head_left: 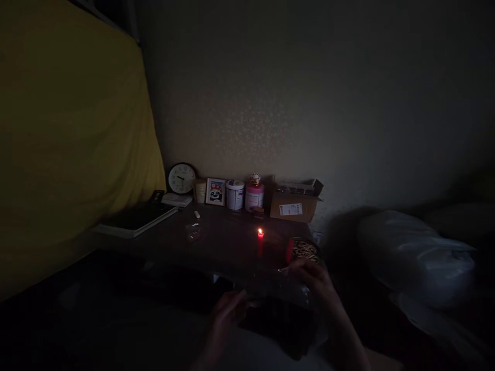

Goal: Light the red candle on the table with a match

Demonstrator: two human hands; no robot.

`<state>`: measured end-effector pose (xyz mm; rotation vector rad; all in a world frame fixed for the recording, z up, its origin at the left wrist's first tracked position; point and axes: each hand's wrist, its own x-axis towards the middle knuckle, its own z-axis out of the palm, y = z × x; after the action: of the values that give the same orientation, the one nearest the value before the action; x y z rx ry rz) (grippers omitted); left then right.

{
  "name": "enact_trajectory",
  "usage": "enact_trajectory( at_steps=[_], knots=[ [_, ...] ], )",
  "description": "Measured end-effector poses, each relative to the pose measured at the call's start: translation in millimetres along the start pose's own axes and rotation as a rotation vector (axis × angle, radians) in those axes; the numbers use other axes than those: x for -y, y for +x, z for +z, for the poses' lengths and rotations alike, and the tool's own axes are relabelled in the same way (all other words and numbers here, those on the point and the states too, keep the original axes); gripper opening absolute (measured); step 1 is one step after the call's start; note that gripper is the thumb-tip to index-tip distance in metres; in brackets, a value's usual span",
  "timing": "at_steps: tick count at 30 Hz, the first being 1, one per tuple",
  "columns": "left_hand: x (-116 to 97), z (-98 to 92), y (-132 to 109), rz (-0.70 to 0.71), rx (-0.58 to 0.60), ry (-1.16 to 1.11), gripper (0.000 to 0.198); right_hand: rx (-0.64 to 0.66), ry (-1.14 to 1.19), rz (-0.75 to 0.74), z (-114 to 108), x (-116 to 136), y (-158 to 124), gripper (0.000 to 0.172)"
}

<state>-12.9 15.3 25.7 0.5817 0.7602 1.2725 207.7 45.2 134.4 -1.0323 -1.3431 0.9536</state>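
A lit red candle [260, 237] stands upright on the dark tabletop [228, 242]. My right hand [315, 278] is in front and to the right of it, fingers pinched on a thin stick [283, 269] that looks like a matchstick. Just behind that hand, a round container of matchsticks [305, 250] has a red object [290, 251] at its left side. Lower down, at the table's front edge, my left hand [228, 312] is closed with the fingertips together. Something small and pale shows by its fingertips, too dark to name.
Along the wall stand a clock [181, 178], a framed panda picture [215, 192], a white tin [235, 195], a pink-lidded tin [254, 197] and an open cardboard box [296, 203]. A flat dark book-like object [135, 219] lies left. Pale plastic bags [417, 252] bulge at right.
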Motion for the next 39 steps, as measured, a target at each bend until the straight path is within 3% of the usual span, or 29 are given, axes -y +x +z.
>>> enact_trajectory(
  at_steps=[2,4,6,8,10,13,15,18,20,27,39],
  knots=[
    [2,-3.8,1,-0.014,-0.003,0.013,0.027,0.072,0.178,-0.009,-12,-2,-4,0.021],
    [5,-6.8,3,-0.024,0.005,0.038,0.028,0.119,0.095,-0.005,-26,-6,-4,0.02],
    [6,-8.7,4,-0.033,-0.003,0.043,0.029,0.029,-0.2,0.029,-40,-11,-1,0.017],
    [7,-9.5,6,-0.04,-0.019,0.034,0.029,-0.149,-0.36,0.025,-53,-15,2,0.016],
    [8,-9.3,8,-0.047,-0.027,0.017,0.028,-0.232,-0.244,0.001,-63,-16,2,0.018],
    [8,-7.7,8,-0.053,-0.04,0.003,0.029,-0.174,-0.015,-0.033,-73,-16,-2,0.02],
    [5,-5.5,6,-0.063,-0.045,0.019,0.03,-0.221,-0.171,-0.053,-77,-20,-2,0.017],
    [0,-1.1,0,-0.067,-0.023,0.029,0.031,-0.417,-0.566,-0.025,-85,-33,2,0.021],
    [-2,1.4,-3,-0.068,-0.017,0.015,0.031,-0.498,-0.639,0.026,-90,-42,6,0.029],
    [-1,3.8,-2,-0.087,-0.018,0.009,0.035,-0.574,-0.666,0.1,-94,-60,23,0.04],
    [7,-2.1,15,-0.093,-0.098,0.072,0.033,-0.505,-0.933,0.086,-86,-87,71,0.03]
  ],
)
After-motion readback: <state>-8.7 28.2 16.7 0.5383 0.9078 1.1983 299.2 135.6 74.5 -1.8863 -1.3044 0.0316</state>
